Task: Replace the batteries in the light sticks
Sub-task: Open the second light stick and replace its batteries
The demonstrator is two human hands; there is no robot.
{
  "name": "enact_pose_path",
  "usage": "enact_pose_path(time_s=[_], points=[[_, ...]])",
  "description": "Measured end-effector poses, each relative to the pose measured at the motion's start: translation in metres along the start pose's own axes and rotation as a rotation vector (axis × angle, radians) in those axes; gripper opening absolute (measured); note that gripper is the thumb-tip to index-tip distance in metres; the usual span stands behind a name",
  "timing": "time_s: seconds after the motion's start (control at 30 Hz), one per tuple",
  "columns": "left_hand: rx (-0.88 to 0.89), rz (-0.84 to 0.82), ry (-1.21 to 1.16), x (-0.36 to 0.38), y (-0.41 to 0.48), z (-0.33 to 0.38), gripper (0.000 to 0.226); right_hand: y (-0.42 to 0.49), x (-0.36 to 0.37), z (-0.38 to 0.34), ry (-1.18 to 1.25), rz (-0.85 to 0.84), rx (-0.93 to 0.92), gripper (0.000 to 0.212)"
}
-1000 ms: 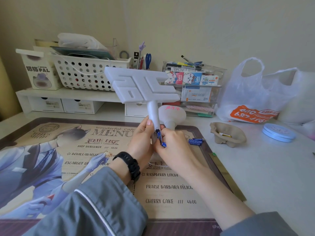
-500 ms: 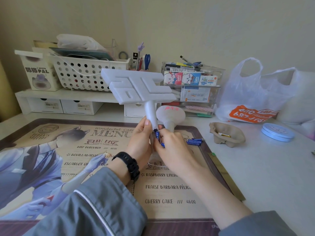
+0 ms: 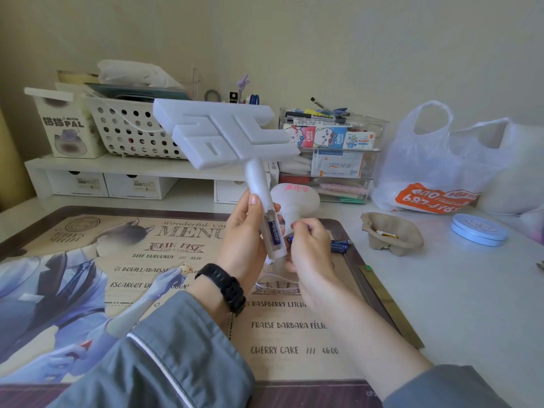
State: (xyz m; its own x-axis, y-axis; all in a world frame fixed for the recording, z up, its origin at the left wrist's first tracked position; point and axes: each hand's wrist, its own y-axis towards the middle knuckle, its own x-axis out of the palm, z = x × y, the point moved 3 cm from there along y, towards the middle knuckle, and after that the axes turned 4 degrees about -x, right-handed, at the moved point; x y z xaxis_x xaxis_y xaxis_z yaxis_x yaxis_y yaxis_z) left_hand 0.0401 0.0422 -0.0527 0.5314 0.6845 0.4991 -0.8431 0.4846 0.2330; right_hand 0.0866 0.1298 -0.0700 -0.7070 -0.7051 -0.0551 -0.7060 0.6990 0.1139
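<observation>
Now | left hand (image 3: 243,241) grips light stick (image 3: 223,134) | right hand (image 3: 312,254) pinches battery (image 3: 290,238)

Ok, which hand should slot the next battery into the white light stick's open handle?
Right. The right hand pinches a blue battery just beside the open handle of the white plastic light stick, which the left hand is busy gripping.

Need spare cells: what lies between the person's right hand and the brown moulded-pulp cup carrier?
In the head view, loose blue batteries lie on the printed mat between right hand and carrier.
</observation>
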Motion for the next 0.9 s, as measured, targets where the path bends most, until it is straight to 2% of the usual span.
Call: enact_pose_path(time_s=[0.2, 0.27, 0.33, 0.47, 0.63, 0.73, 0.9], points=[[0.200, 0.088, 0.205, 0.004, -0.001, 0.003, 0.029, 0.003, 0.030, 0.003, 0.510, 0.099, 0.300, 0.013], [0.259, 0.143, 0.278, 0.001, 0.000, 0.006, 0.030, 0.000, 0.055, 0.002, 0.877, -0.040, 0.498, 0.016], [0.355, 0.159, 0.359, -0.004, 0.002, 0.014, 0.027, -0.003, 0.071, -0.004, 1.153, -0.125, 0.603, 0.019], [0.573, 0.198, 0.646, -0.011, 0.002, 0.026, 0.027, -0.007, 0.080, -0.010, 1.222, -0.199, 0.574, 0.016], [0.679, 0.259, 0.947, -0.012, 0.002, 0.024, 0.043, -0.013, 0.087, -0.013, 1.407, -0.304, 0.459, 0.012], [0.681, 0.262, 0.965, -0.009, 0.000, 0.024, 0.045, -0.019, 0.081, -0.021, 1.527, -0.326, 0.452, 0.012], [0.574, 0.241, 0.806, -0.013, 0.004, 0.021, 0.037, -0.021, 0.065, -0.017, 1.282, -0.141, 0.602, 0.028]])
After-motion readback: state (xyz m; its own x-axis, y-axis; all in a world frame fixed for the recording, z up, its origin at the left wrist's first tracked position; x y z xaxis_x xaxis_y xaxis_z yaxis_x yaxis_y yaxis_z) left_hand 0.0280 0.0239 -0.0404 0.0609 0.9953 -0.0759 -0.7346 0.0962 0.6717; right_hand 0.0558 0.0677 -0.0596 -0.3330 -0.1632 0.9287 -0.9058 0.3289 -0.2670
